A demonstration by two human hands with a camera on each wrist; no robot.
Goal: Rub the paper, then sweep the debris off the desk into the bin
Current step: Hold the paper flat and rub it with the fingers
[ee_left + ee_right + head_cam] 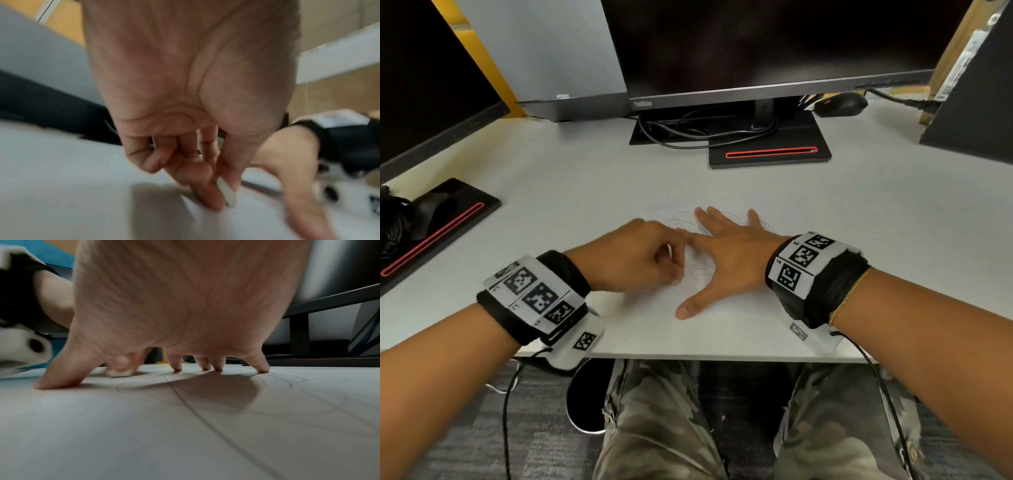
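Observation:
A white sheet of paper point(722, 322) with faint pencil scribbles lies on the white desk point(585, 178) near its front edge. My right hand point(726, 253) lies flat on the paper with fingers spread, its fingertips point(262, 369) and thumb pressing the sheet down. My left hand point(650, 257) is curled just left of it and pinches a small white eraser point(227, 192) against the paper. That eraser point(119, 372) touches the sheet beside the right thumb. The left wrist view is blurred by motion. No bin shows in any view.
A monitor on a black stand point(770, 154) with tangled cables stands behind the paper. A second monitor's base point(438, 226) sits at the left. A black mouse point(842, 104) lies at the back right. The desk edge runs just below my wrists.

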